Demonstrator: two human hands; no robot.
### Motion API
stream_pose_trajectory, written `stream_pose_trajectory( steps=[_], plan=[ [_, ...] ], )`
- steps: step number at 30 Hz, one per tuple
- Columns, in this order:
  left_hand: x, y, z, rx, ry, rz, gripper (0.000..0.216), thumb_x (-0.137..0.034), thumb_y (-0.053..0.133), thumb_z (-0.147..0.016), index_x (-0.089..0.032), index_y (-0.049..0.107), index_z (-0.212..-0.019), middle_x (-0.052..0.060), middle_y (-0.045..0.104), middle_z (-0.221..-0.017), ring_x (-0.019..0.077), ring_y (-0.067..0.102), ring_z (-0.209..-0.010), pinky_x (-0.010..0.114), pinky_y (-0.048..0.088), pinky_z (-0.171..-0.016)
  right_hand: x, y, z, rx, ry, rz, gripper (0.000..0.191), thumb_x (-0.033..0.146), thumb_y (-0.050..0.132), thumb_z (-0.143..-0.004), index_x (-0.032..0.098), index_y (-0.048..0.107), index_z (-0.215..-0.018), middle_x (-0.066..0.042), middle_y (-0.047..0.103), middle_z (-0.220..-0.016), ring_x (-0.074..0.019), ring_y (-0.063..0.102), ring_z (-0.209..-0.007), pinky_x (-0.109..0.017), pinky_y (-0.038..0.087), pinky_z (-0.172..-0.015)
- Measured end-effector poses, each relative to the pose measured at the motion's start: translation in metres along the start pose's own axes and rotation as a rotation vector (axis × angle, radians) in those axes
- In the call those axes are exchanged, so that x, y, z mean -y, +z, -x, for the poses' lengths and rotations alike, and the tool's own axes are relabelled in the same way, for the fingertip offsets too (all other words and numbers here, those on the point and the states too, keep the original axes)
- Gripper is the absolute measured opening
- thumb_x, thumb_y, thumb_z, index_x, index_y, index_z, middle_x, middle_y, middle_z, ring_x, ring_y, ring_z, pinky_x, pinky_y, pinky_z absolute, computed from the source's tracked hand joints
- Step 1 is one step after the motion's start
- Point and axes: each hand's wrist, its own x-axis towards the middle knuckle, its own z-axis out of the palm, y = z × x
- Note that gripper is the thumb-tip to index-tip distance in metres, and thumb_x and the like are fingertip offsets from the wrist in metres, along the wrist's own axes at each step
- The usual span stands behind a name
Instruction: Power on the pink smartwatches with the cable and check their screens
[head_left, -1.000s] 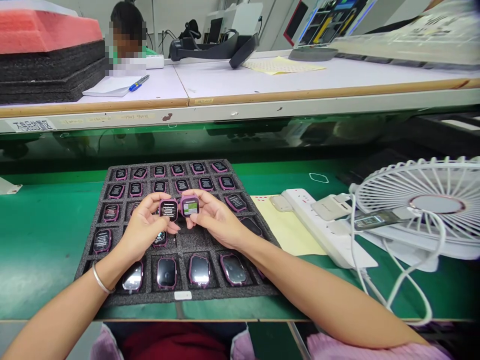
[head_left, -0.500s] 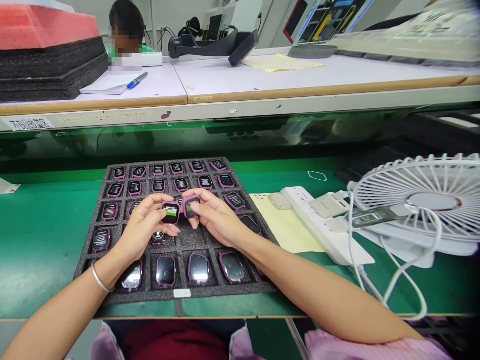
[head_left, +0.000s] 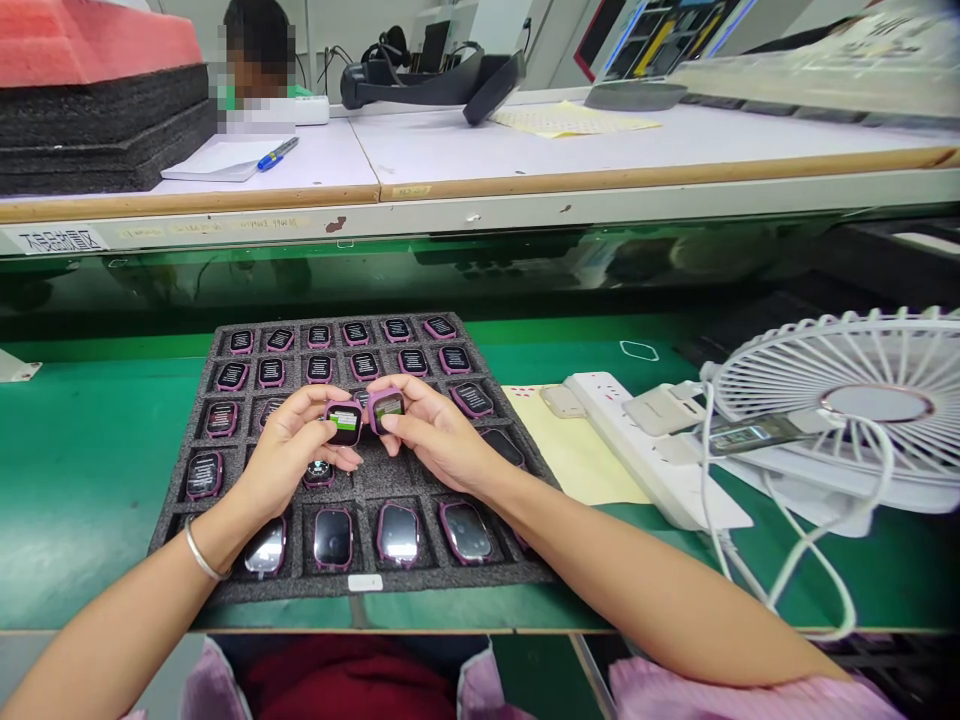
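Observation:
Held in my left hand (head_left: 289, 445) is a smartwatch (head_left: 344, 423) with a purple case, its lit screen showing green and white, thumb at the screen's left edge. My right hand (head_left: 431, 430) grips a second purple smartwatch (head_left: 387, 408) close beside it, with the thumb on its screen. Both are raised over a dark foam tray (head_left: 365, 499). Purple-cased watches fill many of its compartments; those in the back rows show text on their screens. In the front row, one watch (head_left: 332, 538) has a dark screen. My hands and forearms hide part of the tray's middle.
To the right, a white power strip (head_left: 652, 450) lies beside yellow paper (head_left: 559, 440), near a white fan (head_left: 847, 400) with a looping cable. Behind runs a raised white shelf (head_left: 450, 160) holding foam blocks (head_left: 97, 130), a pen and a black headset. A person sits beyond it.
Both watches remain in my hands, almost unmoved. The right-hand watch's screen has turned slightly more into view. The camera view has shifted a little.

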Motion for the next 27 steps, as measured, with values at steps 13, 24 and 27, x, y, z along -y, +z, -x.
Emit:
stream_pose_trajectory(
  steps=[13, 24, 27],
  plan=[
    [-0.0003, -0.0009, -0.0007, -0.02, 0.016, -0.02, 0.033, -0.025, 0.072, -0.072, -0.019, 0.061, -0.103, -0.002, 0.068, -0.085, 0.017, 0.073, -0.055, 0.03, 0.062, -0.058, -0.0047, -0.0048, 0.001, 0.039, 0.006, 0.013, 0.032, 0.031, 0.071, -0.087, 0.022, 0.059, -0.115, 0.003, 0.062, -0.083, -0.0102, 0.059, -0.061, -0.029, 0.051, -0.064],
    [0.0022, -0.0041, -0.0014, -0.013, 0.021, -0.015, 0.034, -0.026, 0.072, -0.074, -0.02, 0.061, -0.106, 0.0, 0.07, -0.092, 0.0166, 0.073, -0.058, 0.032, 0.062, -0.06, -0.0065, -0.0046, -0.0001, 0.048, -0.03, 0.01, 0.038, 0.028, 0.075, -0.082, 0.024, 0.059, -0.115, 0.001, 0.063, -0.096, -0.01, 0.06, -0.063, -0.03, 0.054, -0.065],
    [0.0025, -0.0049, -0.0041, -0.008, 0.034, -0.015, 0.037, -0.025, 0.072, -0.074, -0.02, 0.061, -0.109, 0.0, 0.07, -0.092, 0.0165, 0.073, -0.061, 0.032, 0.062, -0.064, -0.0079, -0.0049, -0.0009, 0.04, -0.024, -0.005, 0.039, 0.025, 0.075, -0.079, 0.024, 0.059, -0.115, 0.001, 0.063, -0.095, -0.0101, 0.059, -0.062, -0.03, 0.054, -0.065]
  ],
)
